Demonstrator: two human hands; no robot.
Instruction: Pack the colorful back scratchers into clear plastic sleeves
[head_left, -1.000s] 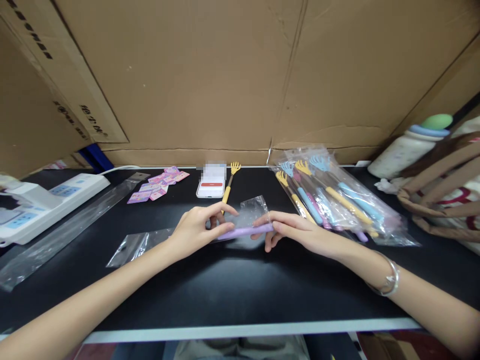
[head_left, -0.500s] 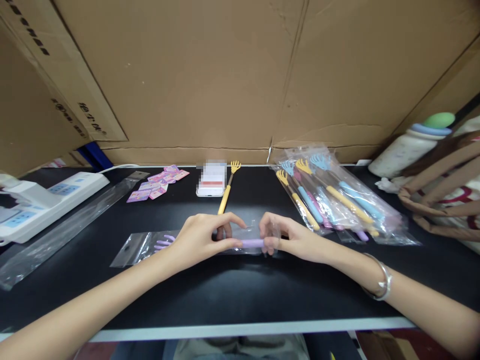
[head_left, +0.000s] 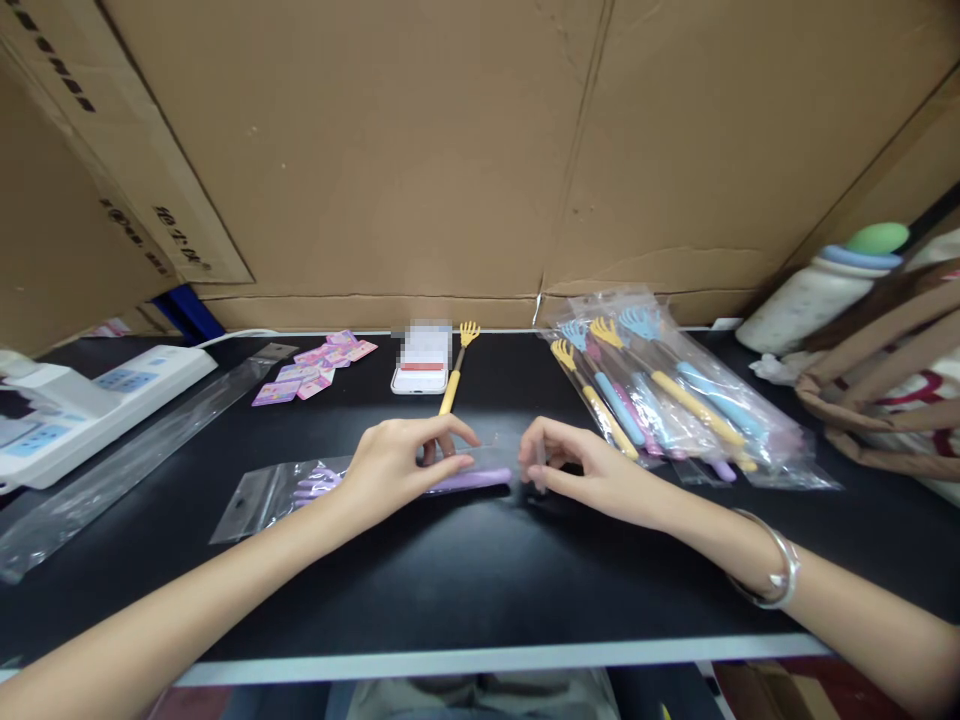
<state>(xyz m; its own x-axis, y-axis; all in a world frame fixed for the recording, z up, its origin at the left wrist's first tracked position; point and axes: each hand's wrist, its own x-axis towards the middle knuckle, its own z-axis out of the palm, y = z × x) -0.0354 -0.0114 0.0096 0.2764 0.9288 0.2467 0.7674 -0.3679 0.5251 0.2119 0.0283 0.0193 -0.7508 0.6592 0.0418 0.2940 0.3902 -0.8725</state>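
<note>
A purple back scratcher (head_left: 484,479) lies inside a clear plastic bag (head_left: 251,500), its handle toward the right and its claw (head_left: 319,482) partly covered by my left forearm. My left hand (head_left: 409,460) is curled over the middle of the bag, with film between thumb and fingers just above the handle. At the bag's right end, my right hand (head_left: 566,458) pinches the clear film beyond the handle's tip. Behind my left hand lies a yellow back scratcher (head_left: 452,385), unbagged, its lower end hidden by that hand.
Several bagged back scratchers (head_left: 675,400) lie at the right, near a white bottle (head_left: 810,300) and a brown-handled bag (head_left: 847,400). A phone (head_left: 420,365) and small pink cards (head_left: 315,370) lie at the back. Left are a flat plastic sleeve (head_left: 142,460) and a power strip (head_left: 112,400).
The purple back scratcher has shifted left within its bag, so its handle end is now apart from my right fingers. My left hand has moved slightly left; my right hand stays at the bag's end.
</note>
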